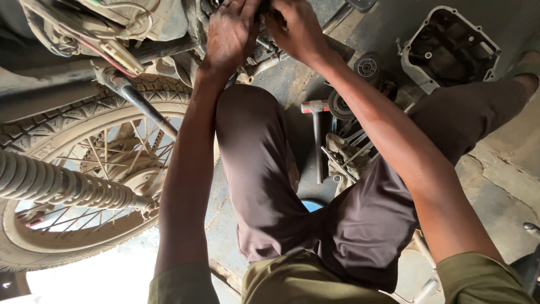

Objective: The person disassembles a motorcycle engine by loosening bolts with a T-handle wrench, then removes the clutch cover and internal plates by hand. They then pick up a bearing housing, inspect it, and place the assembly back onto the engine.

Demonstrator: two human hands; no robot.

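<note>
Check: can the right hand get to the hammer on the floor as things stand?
Probably yes. The right hand is up at the motorcycle's engine area; the hammer lies on the floor below the forearm, between the knees, with nothing covering it. The hand looks busy there, though.

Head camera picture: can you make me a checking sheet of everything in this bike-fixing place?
Surface: grey cracked concrete floor, dusty.
Job's things: dusty motorcycle engine area; both hands on it.
Clutter: red-headed metal hammer, loose silver spanners, open grey metal engine cover, round black gear parts.
Grips: left hand and right hand pressed in; what they hold is hidden.
Cables: red and pale wires.
Surroundings: muddy spoked rear wheel, coiled suspension spring.
</note>
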